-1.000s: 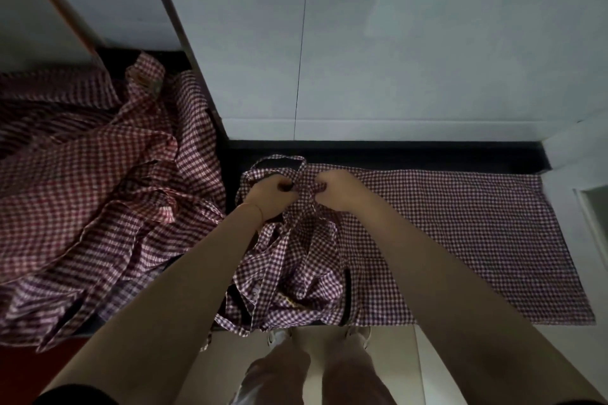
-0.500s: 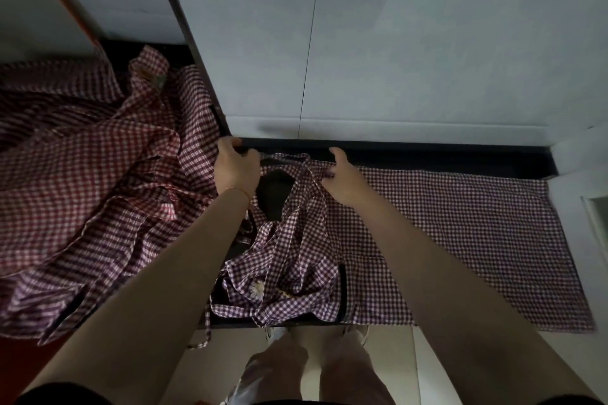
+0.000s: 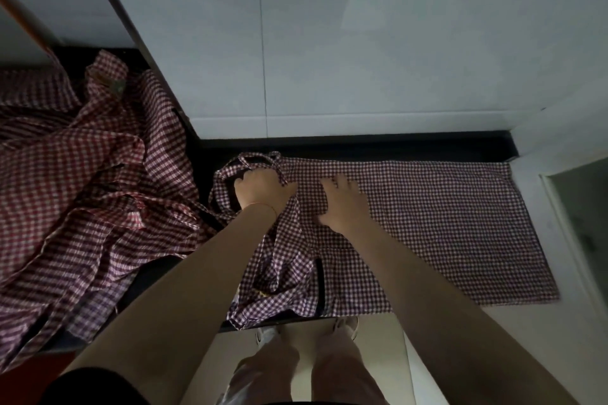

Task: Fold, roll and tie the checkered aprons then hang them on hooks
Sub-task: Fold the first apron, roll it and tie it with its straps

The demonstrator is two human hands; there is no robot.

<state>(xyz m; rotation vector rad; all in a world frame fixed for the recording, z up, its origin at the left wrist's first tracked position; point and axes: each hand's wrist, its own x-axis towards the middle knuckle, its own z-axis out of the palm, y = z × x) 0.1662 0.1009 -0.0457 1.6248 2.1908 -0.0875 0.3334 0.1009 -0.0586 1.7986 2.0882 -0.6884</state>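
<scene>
A red-and-white checkered apron (image 3: 444, 223) lies folded into a long strip on the dark counter (image 3: 394, 145), its right part flat. Its left end is bunched, with straps and a neck loop (image 3: 260, 159) piled near the counter's front edge. My left hand (image 3: 260, 189) grips the bunched cloth and straps at the strip's left end, fingers curled into the fabric. My right hand (image 3: 343, 204) lies flat with spread fingers on the apron just right of the bunch, pressing it down.
A heap of several more checkered aprons (image 3: 75, 191) covers the counter at the left. A white tiled wall (image 3: 362, 43) rises right behind the counter, and a white ledge (image 3: 566, 154) bounds it on the right. My legs and shoes (image 3: 296, 355) stand below the front edge.
Both hands moved from the far edge back onto the apron. The left hand gathered the straps and bunched cloth, and the right hand came down flat on the fabric.
</scene>
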